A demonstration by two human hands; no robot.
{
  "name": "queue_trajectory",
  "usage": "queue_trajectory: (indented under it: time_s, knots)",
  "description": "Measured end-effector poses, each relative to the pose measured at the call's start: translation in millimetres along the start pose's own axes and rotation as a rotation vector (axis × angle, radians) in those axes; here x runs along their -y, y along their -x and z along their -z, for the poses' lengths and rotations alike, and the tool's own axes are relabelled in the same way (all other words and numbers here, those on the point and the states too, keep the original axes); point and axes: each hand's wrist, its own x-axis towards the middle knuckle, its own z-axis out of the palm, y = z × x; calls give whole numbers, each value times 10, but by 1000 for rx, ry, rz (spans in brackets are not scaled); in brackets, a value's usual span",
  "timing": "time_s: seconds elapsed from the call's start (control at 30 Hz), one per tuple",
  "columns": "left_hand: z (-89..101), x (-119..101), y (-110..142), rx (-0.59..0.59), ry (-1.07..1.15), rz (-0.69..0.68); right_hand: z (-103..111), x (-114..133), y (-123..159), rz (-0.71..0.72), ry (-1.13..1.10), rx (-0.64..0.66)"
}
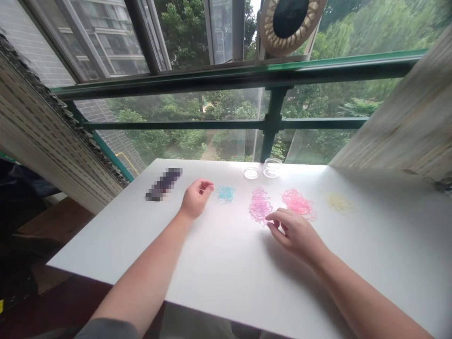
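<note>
On the white table lie small loose piles of thin loops that look like rubber bands: a blue pile (226,194), a purple pile (259,205), a pink pile (299,203) and a pale yellow pile (341,202). My left hand (196,197) is just left of the blue pile, its fingers curled and closed; whatever they may hold is too small or hidden. At the near right edge of the purple pile is my right hand (294,231), palm down. Its thumb and index tips are slightly apart, with nothing visible between them.
Two clear round pieces, a shallow dish (251,173) and a small container (272,168), stand at the table's (219,263) back edge. A dark pixelated object (164,184) lies at the left. Beyond are a green railing (212,125) and windows, with curtains (384,108) at both sides.
</note>
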Motion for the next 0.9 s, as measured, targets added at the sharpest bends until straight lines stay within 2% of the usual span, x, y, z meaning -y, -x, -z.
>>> queue_trajectory:
  time_s: [0.13,0.27,0.53,0.9]
  knots:
    - [-296,-280,220,306,28,-94,-61,62,-23,25,-48,-16]
    - [-421,-481,324,477,-1,-184,-89,100,-40,36,-135,-68]
    - [-523,-611,439,624,34,-193,-114,90,-64,73,-180,-129]
    - [-517,-628,434,641,20,-256,-62,138,-52,91,-227,-51]
